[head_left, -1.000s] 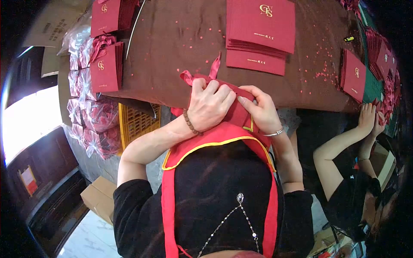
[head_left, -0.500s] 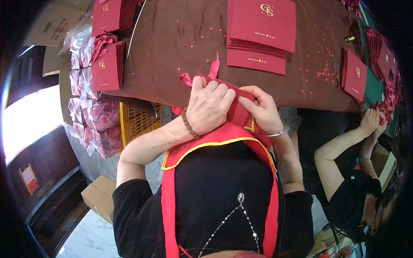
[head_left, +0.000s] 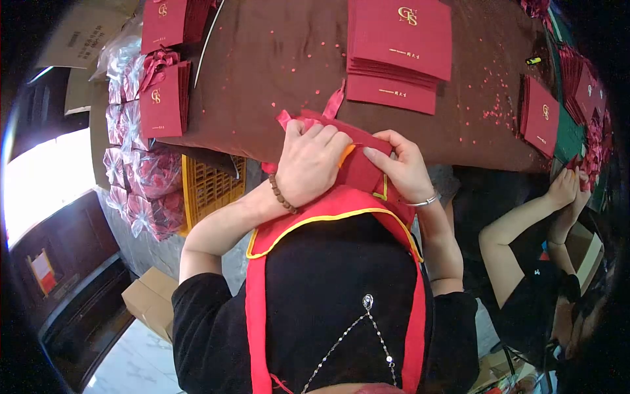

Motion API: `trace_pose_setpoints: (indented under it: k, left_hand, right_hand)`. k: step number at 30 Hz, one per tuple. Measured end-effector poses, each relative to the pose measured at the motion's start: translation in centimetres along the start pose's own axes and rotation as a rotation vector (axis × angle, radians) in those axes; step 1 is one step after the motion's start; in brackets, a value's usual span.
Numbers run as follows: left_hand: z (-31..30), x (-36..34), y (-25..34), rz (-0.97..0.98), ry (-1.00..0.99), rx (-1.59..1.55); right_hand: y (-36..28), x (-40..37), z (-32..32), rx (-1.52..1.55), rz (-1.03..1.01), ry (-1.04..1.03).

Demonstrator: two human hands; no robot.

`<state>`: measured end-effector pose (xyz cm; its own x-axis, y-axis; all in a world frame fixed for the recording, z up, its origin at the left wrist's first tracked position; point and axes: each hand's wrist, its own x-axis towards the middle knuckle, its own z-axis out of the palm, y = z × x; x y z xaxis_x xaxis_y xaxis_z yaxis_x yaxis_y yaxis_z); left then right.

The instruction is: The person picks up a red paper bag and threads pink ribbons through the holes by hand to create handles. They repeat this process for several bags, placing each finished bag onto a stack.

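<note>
At the table's near edge, my left hand [head_left: 310, 161], with a wooden bead bracelet, is curled closed over the left part of a red paper bag [head_left: 365, 163]. Pink-red ribbon [head_left: 335, 102] sticks out past its knuckles onto the cloth. By its fingers a small orange strip [head_left: 346, 155] shows; what it belongs to is hidden. My right hand [head_left: 405, 169], wearing a silver bangle, pinches the bag's right end between thumb and fingers. The red apron [head_left: 321, 209] with yellow trim lies just below both hands.
Ahead on the brown tablecloth [head_left: 275, 79] lies a stack of red bags [head_left: 399, 39] among scattered red bits. More ribboned bags [head_left: 163, 105] stand at left, above a yellow crate [head_left: 213, 190] and plastic-wrapped bundles [head_left: 154, 174]. At right, another person's hands [head_left: 567, 188] work near red ribbons.
My left hand has shifted slightly left and down, and the orange strip has come into view beside its fingers. My right hand stays almost in place on the bag.
</note>
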<state>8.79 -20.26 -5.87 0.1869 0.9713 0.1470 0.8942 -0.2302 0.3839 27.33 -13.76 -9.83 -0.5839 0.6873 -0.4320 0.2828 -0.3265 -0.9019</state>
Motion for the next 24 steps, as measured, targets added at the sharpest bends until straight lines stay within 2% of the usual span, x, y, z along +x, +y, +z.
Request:
trace_pose_setpoints:
  k: [7, 9, 14, 15, 20, 23, 24]
  left_hand:
    - [0.5, 0.7, 0.2, 0.067, 0.052, 0.08]
    - [0.0, 1.0, 0.2, 0.077, 0.035, 0.087]
    - [-0.2, 1.5, 0.3, 0.09, -0.024, 0.089]
    - [0.2, 1.6, 0.3, 0.127, 0.03, 0.128]
    - [0.4, 1.4, 0.7, 0.158, 0.044, 0.21]
    - [0.5, 1.6, 0.2, 0.182, 0.036, 0.101]
    - [0.3, 1.5, 0.1, 0.172, 0.034, 0.089]
  right_hand:
    - [-1.2, -0.4, 0.5, 0.02, -0.048, 0.023]
    - [-0.8, -0.3, 0.6, -0.186, -0.116, 0.102]
    - [-0.9, -0.5, 1.0, -0.175, -0.191, 0.146]
    - [-0.7, -0.5, 1.0, -0.196, -0.228, 0.161]
    - [-1.0, -0.6, 1.0, -0.189, -0.18, 0.151]
    - [-1.2, -0.8, 0.6, -0.215, -0.109, 0.109]
    - [-0.6, -0.6, 0.8, -0.039, -0.093, 0.084]
